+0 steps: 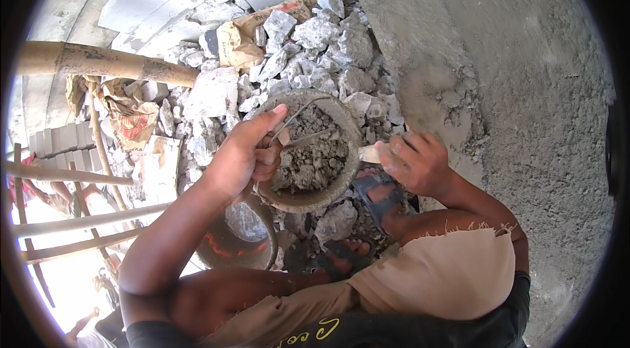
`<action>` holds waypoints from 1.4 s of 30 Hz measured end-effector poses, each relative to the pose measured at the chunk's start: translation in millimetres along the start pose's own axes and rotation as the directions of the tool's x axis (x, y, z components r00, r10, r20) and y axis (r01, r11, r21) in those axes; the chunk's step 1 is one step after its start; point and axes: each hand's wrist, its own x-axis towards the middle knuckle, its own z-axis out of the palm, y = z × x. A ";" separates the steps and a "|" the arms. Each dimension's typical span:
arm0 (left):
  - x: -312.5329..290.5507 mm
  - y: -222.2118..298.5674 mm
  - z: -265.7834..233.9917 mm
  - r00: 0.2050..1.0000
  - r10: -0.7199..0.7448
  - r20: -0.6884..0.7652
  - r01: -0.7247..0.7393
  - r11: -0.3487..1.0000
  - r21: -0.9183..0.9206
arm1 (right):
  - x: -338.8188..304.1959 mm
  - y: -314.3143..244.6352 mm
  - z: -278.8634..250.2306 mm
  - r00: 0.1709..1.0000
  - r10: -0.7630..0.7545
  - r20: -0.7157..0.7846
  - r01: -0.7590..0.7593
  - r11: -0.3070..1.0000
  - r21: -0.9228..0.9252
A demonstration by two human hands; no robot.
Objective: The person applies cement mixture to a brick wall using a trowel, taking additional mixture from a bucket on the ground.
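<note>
A round bucket [298, 202] of wet grey mortar [308, 161] stands tilted on broken rubble in front of me. My left hand [246, 158] is at its left side, fingers curled around the thin wire handle [302, 115], thumb pointing up. A small pale piece [283, 136] shows beside those fingers; its kind is unclear. My right hand [413, 161] is closed at the right rim on a short pale handle [369, 154]. Whatever that handle belongs to is hidden. My sandalled foot [380, 197] rests just below the bucket.
A second bucket [220, 249] lies at lower left. Rubble chunks [315, 33] and torn paper sacks [239, 43] spread beyond. Bamboo poles [105, 62] jut in from the left. A rough grey plastered surface [531, 105] borders the right. Part of another person [85, 322] shows at lower left.
</note>
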 end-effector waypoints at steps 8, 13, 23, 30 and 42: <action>8.8 -3.3 1.3 1.000 -0.010 0.018 0.011 0.998 -0.061 | -164.0 17.6 36.2 0.487 0.872 -0.040 -0.855 0.486 0.183; 10.8 -5.4 2.4 0.995 0.037 0.088 -0.034 0.999 -0.040 | -220.0 47.6 67.7 0.089 0.964 0.250 -0.970 0.027 0.243; 8.2 -1.7 9.0 0.999 0.035 0.016 -0.035 0.999 -0.012 | -225.2 79.9 99.6 -0.558 0.705 0.437 -0.434 -0.697 0.571; 8.2 -4.2 6.8 0.999 0.038 0.029 -0.037 0.999 -0.017 | -194.9 56.6 89.5 -0.486 0.801 0.350 -0.491 -0.581 0.649; 2.9 -7.6 7.3 0.997 0.076 0.026 -0.076 0.997 0.012 | -222.9 70.8 108.3 -0.607 0.624 0.493 -0.125 -0.688 0.715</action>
